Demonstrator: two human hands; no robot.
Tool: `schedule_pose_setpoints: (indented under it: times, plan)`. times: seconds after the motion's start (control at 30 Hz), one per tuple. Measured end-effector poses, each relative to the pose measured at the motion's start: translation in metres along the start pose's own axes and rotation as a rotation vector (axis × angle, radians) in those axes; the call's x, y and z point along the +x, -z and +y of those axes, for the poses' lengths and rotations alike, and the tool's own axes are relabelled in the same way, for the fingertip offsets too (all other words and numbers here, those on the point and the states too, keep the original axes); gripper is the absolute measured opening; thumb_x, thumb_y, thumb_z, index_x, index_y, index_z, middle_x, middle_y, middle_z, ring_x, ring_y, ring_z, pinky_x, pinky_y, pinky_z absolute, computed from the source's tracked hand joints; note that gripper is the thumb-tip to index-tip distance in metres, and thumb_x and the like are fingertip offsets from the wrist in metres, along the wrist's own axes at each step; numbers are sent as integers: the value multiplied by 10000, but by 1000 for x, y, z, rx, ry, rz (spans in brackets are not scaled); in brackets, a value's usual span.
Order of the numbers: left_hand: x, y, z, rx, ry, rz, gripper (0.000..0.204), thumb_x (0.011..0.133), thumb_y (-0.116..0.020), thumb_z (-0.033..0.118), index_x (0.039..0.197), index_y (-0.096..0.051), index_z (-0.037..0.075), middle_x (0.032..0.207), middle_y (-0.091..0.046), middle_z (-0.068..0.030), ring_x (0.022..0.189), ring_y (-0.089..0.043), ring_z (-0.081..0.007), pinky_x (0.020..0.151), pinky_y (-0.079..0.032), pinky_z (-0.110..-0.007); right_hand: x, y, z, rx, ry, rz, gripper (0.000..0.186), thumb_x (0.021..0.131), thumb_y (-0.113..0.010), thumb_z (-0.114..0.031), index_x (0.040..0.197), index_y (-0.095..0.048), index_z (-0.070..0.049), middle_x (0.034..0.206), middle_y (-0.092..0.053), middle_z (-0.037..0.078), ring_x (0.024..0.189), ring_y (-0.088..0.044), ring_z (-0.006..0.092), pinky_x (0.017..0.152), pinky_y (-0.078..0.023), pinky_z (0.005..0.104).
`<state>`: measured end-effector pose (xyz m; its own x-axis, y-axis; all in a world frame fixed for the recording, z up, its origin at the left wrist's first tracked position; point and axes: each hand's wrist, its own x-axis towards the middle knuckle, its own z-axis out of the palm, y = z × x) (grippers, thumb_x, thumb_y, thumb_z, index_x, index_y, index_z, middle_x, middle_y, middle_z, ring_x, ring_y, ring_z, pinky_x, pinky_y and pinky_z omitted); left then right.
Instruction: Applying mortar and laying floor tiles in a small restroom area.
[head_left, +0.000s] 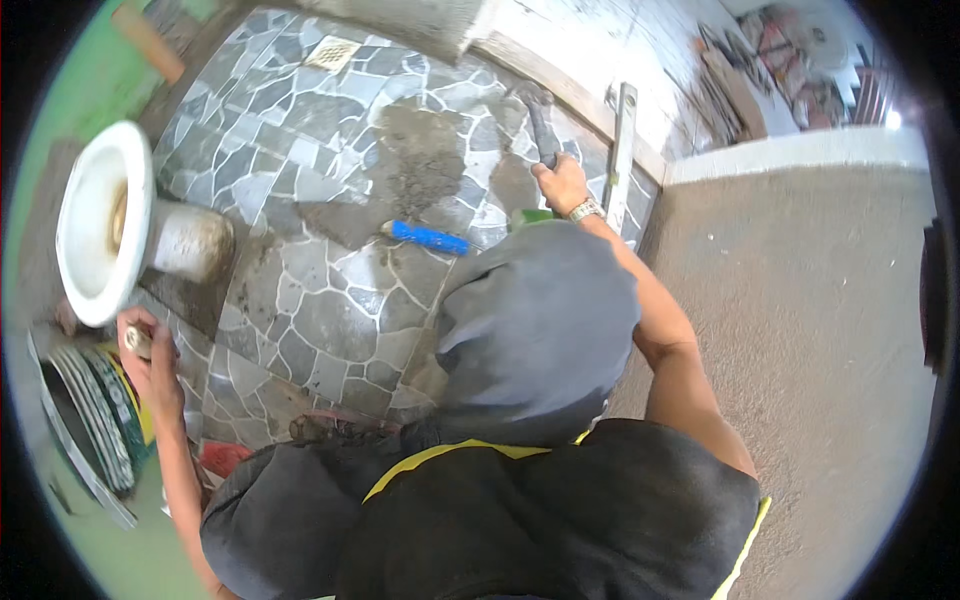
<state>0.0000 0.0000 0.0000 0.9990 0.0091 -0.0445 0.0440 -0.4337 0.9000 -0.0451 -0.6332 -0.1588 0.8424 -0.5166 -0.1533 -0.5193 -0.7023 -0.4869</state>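
Stretched out to the far side, my right hand (562, 186) is closed around the grey handle of a hammer (541, 132). Its head rests near the mortar-smeared tiles and is hard to make out. A pale metal watch circles that wrist. At the far left my left hand (152, 358) is closed around a small brass-coloured thing (138, 342), just below the rim of a white toilet bowl (140, 185). A trowel (430, 238) with a blue handle and grey blade lies on the floor between my hands.
Wet mortar (418, 150) covers part of the stone-patterned tile floor (325, 340). A long metal level (622, 150) lies by the right-hand edge, beside a rough grey slab (790, 300). A drain grate (332, 53) sits at the back; a bucket (95, 415) lies at left.
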Motion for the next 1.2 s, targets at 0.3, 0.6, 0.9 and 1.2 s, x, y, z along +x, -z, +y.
schedule_pose_setpoints:
  times: [0.3,0.6,0.9,1.2]
  plan:
    - [26,-122,133,520,-560,-694,173,688,-538,-25,856,-510,8,775,-509,-151,681,-502,-321,640,-425,-397,0,-40,116,-62,-454,338,472,837,-703,-359,937,-632,96,795,-698,266,757,-721,369,781,-556,440]
    - [31,-223,158,504,-706,-814,230,694,-546,-48,920,-572,-9,780,-509,-169,690,-523,-355,635,-430,-410,-34,12,153,101,-460,494,458,827,-686,-317,1034,-615,85,998,-663,346,977,-648,487,877,-508,518]
    - [35,-231,136,504,-565,-731,223,742,-535,-45,961,-563,-15,877,-585,-189,767,-596,-361,717,-486,-398,-55,45,216,639,-674,372,449,857,-687,-263,1037,-587,135,825,-690,280,692,-716,365,629,-586,438]
    - [32,-269,155,528,-807,-734,263,715,-596,-53,967,-600,24,898,-546,-146,841,-551,-356,766,-453,-414,-59,-3,240,-102,-609,442,401,846,-683,-260,1036,-624,87,1075,-623,359,1134,-572,461,991,-455,494]
